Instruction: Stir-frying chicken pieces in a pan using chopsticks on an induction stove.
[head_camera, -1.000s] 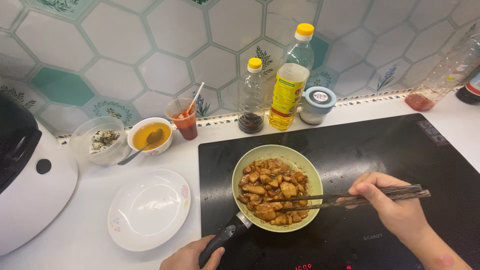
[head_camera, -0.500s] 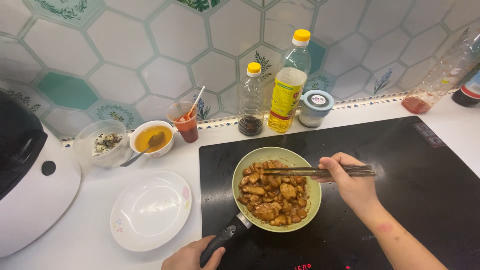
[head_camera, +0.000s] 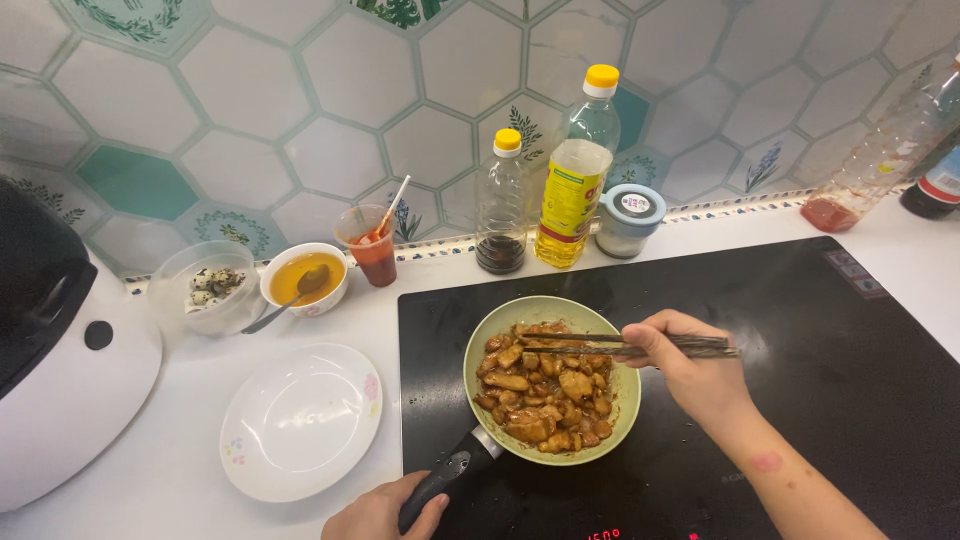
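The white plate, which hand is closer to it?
Left. The left hand holds the pan handle just right of the white plate; the right hand holds chopsticks beyond the pan.

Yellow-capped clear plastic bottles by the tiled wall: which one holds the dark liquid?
The shorter yellow-capped bottle on the left, dark only at its bottom; the taller yellow-capped bottle beside it holds yellow oil.

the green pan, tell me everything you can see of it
The pan is round and shallow, pale green inside, with a black handle pointing to the lower left. It sits flat on the black cooktop, full of glazed brown chunks. The left hand holds the handle; chopsticks in the right hand reach over the food.
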